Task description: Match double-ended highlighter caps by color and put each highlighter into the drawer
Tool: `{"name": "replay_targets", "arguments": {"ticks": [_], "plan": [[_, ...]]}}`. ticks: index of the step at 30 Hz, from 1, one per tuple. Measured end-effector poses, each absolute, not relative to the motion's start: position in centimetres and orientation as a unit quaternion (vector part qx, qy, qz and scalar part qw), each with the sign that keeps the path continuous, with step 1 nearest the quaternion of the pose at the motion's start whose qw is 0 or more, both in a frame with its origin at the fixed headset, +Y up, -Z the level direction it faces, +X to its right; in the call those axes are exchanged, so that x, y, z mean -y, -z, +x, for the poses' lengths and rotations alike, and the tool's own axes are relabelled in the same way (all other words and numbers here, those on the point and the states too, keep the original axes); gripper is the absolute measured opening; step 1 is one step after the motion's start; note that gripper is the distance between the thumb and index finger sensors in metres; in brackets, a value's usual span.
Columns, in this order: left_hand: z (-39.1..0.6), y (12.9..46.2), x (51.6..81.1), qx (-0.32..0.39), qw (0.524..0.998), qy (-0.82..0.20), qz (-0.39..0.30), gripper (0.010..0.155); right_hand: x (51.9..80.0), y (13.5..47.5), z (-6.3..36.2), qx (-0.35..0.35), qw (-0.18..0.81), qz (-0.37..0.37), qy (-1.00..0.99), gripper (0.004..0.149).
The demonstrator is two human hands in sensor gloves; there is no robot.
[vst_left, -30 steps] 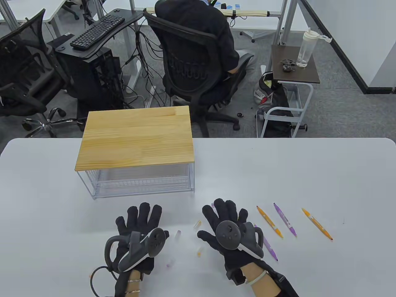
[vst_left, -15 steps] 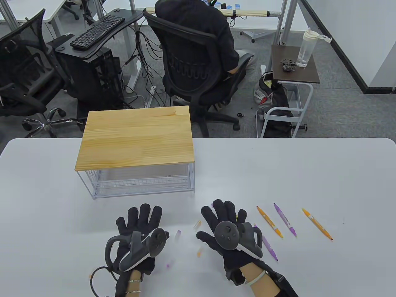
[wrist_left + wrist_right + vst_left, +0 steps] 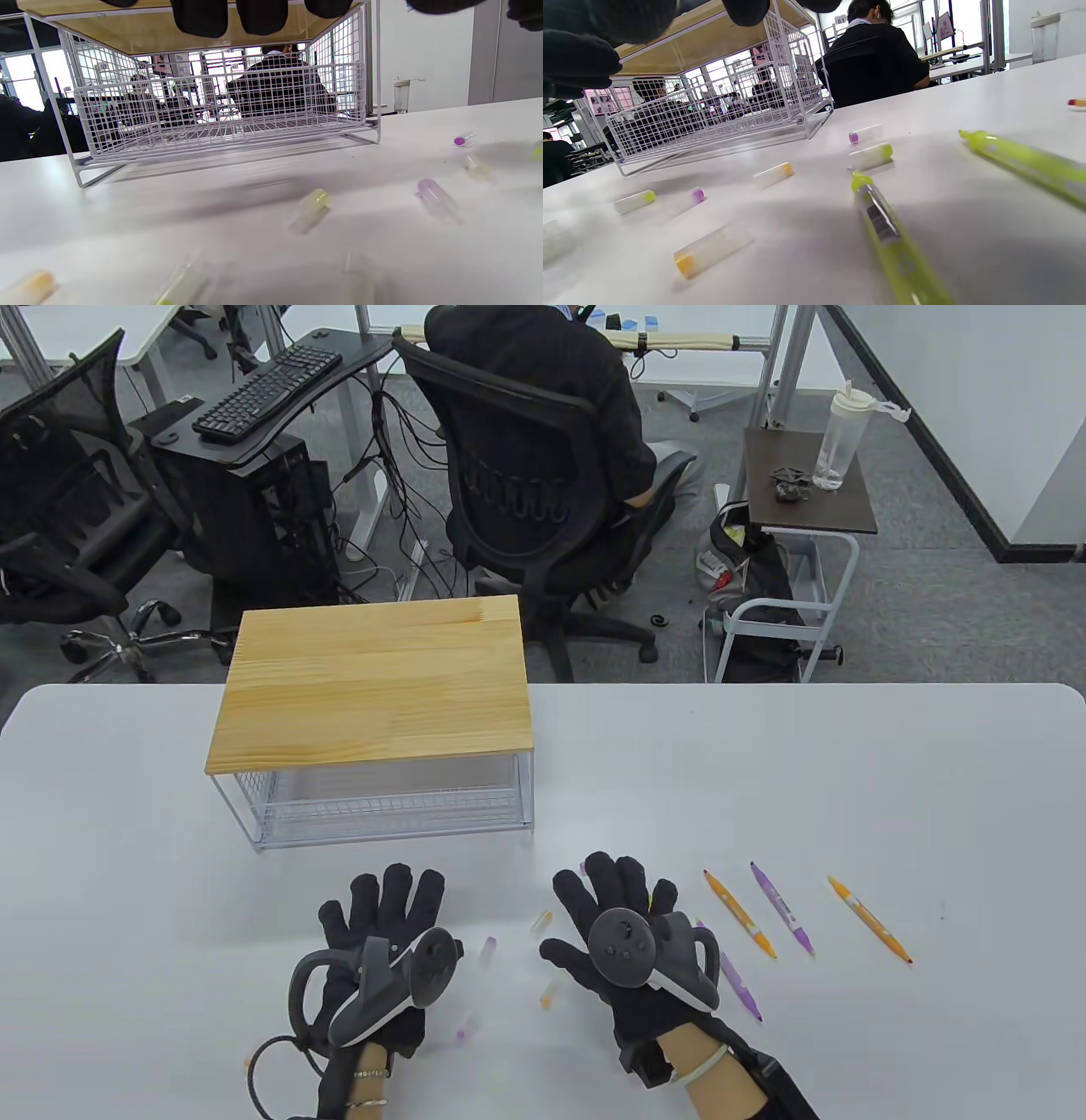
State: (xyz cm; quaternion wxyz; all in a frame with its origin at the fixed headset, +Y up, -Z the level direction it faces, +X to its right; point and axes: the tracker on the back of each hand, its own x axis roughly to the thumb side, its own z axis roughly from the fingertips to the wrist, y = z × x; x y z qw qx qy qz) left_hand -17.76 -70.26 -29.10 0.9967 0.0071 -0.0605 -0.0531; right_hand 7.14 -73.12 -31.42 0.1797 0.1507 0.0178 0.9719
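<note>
Both gloved hands hover flat over the white table (image 3: pixel 848 780), fingers straight and holding nothing. My left hand (image 3: pixel 386 903) is in front of the wire drawer (image 3: pixel 390 806), which sits pushed in under its wooden top (image 3: pixel 373 683). My right hand (image 3: pixel 615 895) covers two yellow-green highlighters (image 3: pixel 891 237) (image 3: pixel 1026 163). To its right lie an orange highlighter (image 3: pixel 740 914), a purple one (image 3: pixel 782 908), another orange one (image 3: pixel 870 931) and a purple one (image 3: pixel 734 980) partly under the tracker. Loose caps lie between the hands: purple (image 3: pixel 488 948), orange (image 3: pixel 541 921), orange (image 3: pixel 550 994).
More loose caps lie under and around the hands: green (image 3: pixel 312 207), purple (image 3: pixel 437 199), purple (image 3: pixel 865 134), green (image 3: pixel 871 156). Beyond the table's far edge a person sits in an office chair (image 3: pixel 526 492). A side table with a bottle (image 3: pixel 836 441) stands far right.
</note>
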Motion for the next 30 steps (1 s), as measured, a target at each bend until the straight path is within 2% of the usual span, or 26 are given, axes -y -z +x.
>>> {"name": "replay_targets", "arguments": {"ticks": [24, 30], "plan": [[-17.6, 29.5, 70.8, 0.053, 0.996, 0.075, -0.006, 0.076, 72.9, 32.2, 7.8, -0.021, 0.185, 0.128, -0.974, 0.075], [-18.4, 31.8, 69.7, -0.019, 0.999, 0.037, 0.006, 0.076, 72.1, 32.0, 8.2, -0.007, 0.179, 0.132, -0.975, 0.074]]}}
